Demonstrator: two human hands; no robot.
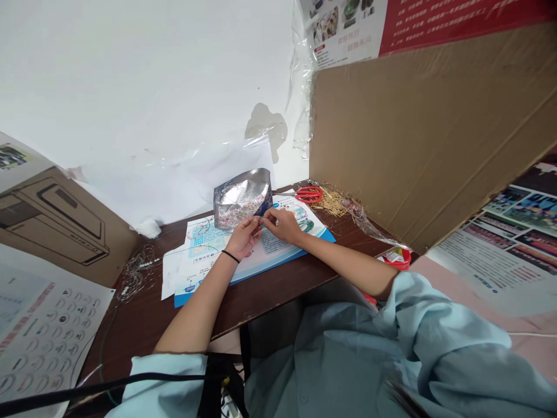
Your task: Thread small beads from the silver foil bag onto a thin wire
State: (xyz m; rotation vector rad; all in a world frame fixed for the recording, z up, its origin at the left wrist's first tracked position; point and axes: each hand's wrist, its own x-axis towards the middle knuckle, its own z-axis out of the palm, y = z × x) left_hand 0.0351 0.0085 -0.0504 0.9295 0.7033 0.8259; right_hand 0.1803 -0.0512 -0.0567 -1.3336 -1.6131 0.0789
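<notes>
My left hand (pixel 246 237) is closed in a pinch just in front of an open silver-lined bag (pixel 243 194). Many tiny coloured beads (pixel 237 215) lie inside that bag. My right hand (pixel 282 225) pinches close beside the left, the fingertips nearly meeting. Whatever the fingers hold is too small to make out. Both hands are over printed blue-and-white sheets (pixel 256 264) spread on the dark brown table (pixel 265 302). A black band circles my left wrist.
Red-handled scissors (pixel 308 194) lie behind my right hand, next to a heap of thin golden sticks (pixel 333 202). Tangled clear thread (pixel 138 273) is at the left. Cardboard panels (pixel 418 128) stand on both sides, with a red container (pixel 398 258) at the right edge.
</notes>
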